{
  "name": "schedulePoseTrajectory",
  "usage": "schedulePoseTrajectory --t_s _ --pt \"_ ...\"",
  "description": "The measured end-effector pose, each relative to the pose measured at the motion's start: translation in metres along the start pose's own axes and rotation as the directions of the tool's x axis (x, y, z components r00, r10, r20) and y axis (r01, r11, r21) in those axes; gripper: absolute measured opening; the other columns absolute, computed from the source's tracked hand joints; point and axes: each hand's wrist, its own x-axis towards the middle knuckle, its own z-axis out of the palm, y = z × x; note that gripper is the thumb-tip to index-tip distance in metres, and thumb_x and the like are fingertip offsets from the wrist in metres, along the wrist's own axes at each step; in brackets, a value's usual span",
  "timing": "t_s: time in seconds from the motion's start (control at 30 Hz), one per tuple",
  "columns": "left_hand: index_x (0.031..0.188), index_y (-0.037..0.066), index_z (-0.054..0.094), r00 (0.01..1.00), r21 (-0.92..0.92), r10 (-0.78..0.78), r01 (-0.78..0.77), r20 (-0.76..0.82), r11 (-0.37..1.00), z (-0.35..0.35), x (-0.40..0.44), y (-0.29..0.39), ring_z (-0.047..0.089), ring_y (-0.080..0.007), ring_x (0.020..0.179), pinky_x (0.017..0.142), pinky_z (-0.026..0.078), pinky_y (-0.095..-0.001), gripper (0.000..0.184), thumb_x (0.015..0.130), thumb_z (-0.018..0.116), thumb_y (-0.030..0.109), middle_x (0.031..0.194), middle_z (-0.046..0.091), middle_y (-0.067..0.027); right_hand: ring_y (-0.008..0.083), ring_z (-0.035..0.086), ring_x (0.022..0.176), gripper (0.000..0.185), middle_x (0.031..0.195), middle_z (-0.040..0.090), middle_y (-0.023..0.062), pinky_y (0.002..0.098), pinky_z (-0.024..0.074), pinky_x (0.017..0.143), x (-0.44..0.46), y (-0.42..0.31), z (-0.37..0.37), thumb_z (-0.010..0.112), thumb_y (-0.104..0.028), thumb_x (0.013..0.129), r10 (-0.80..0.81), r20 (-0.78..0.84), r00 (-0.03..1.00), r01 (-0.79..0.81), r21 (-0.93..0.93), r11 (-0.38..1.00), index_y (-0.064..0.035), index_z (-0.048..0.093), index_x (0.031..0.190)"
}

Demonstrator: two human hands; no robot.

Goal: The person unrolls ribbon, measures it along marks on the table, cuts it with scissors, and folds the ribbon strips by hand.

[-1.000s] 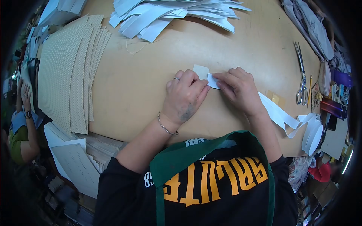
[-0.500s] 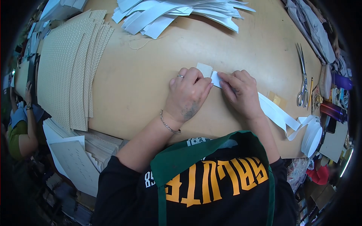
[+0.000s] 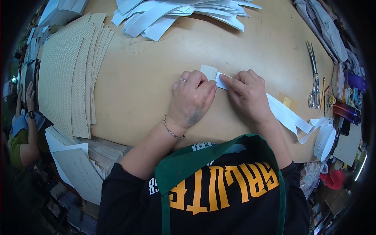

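My left hand (image 3: 193, 94), with a ring and a chain bracelet, is closed at the left end of a white strip; its fingertips pinch something I cannot make out. A small off-white card piece (image 3: 209, 72) lies just beyond those fingertips. My right hand (image 3: 248, 92) has its fingers closed on the white strip (image 3: 282, 113), pressing near its end. From under my right forearm the strip runs to a white roll (image 3: 324, 139) at the table's right edge. Beside the strip lies a small tan piece (image 3: 287, 102).
White strips (image 3: 164, 13) are heaped at the far edge. Woven-pattern sheets (image 3: 62, 78) lie left, above stacked paper (image 3: 78, 168). Scissors (image 3: 313, 78) and a pencil (image 3: 322, 94) lie right, near a dark bottle (image 3: 346, 112). Another person's arm (image 3: 30, 137) shows at far left.
My hands keep almost the same pose at the strip's end, with slight finger shifts. The whole view moves a little. At far left, the other person's hands and the sheet near them have moved.
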Motion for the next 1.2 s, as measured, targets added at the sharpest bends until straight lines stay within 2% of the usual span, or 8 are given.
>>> schedulePoseTrajectory --t_s 0.57,0.67,0.77,0.87,1.07,1.2 --pt "0.085 0.004 0.067 1.000 -0.028 -0.002 0.002 0.004 1.000 -0.001 0.000 -0.001 0.053 -0.0229 0.074 0.065 0.045 -0.0332 0.012 0.073 0.069 0.002 0.080 0.056 -0.0060 0.0215 0.053 0.080 0.030 0.078 0.053 0.0032 0.0367 0.0406 0.072 0.001 0.000 -0.001 0.062 -0.011 0.076 0.004 0.040 0.999 -0.003 -0.009 1.000 -0.0184 0.069 0.104" --pt "0.087 0.003 0.067 1.000 -0.164 -0.022 0.018 -0.023 0.986 -0.002 0.001 -0.007 0.054 -0.0226 0.075 0.066 0.045 -0.0325 0.014 0.074 0.065 -0.003 0.080 0.056 -0.0076 0.0214 0.054 0.080 0.030 0.078 0.053 0.0029 0.0371 0.0407 0.072 0.002 0.000 -0.002 0.063 -0.011 0.076 0.014 0.038 0.999 -0.014 -0.007 1.000 -0.0185 0.069 0.104" --pt "0.088 0.002 0.066 0.984 -0.322 -0.174 0.157 -0.026 0.934 -0.001 -0.003 -0.010 0.054 -0.0236 0.077 0.069 0.045 -0.0324 0.017 0.074 0.061 -0.006 0.081 0.056 -0.0088 0.0212 0.054 0.081 0.029 0.078 0.054 0.0025 0.0373 0.0406 0.072 0.002 0.000 -0.002 0.063 -0.011 0.076 0.025 0.053 0.998 -0.025 -0.001 1.000 -0.0185 0.069 0.103" --pt "0.087 0.002 0.066 0.987 -0.301 -0.158 0.148 -0.009 0.942 -0.003 -0.003 -0.009 0.055 -0.0242 0.080 0.071 0.045 -0.0324 0.018 0.073 0.059 -0.007 0.084 0.057 -0.0085 0.0210 0.054 0.081 0.029 0.078 0.054 0.0022 0.0374 0.0406 0.072 0.001 0.000 -0.002 0.063 -0.011 0.076 0.030 0.057 0.998 -0.029 -0.011 1.000 -0.0184 0.069 0.103" --pt "0.086 0.003 0.067 0.996 -0.116 0.081 -0.077 0.029 0.990 -0.005 -0.002 -0.003 0.055 -0.0243 0.082 0.072 0.046 -0.0331 0.020 0.069 0.062 -0.005 0.086 0.059 -0.0071 0.0210 0.054 0.081 0.027 0.078 0.054 0.0023 0.0366 0.0405 0.072 0.002 0.000 -0.001 0.063 -0.011 0.075 0.037 0.042 0.998 -0.037 0.013 0.999 -0.0181 0.070 0.101" --pt "0.086 0.004 0.067 0.996 -0.071 0.075 -0.071 0.050 0.995 -0.005 -0.002 -0.002 0.055 -0.0247 0.082 0.072 0.046 -0.0342 0.020 0.068 0.064 -0.003 0.087 0.060 -0.0065 0.0204 0.054 0.079 0.026 0.076 0.054 0.0018 0.0360 0.0405 0.071 0.001 0.003 0.000 0.063 -0.011 0.075 0.037 0.033 0.999 -0.039 0.052 0.998 -0.0176 0.071 0.099"
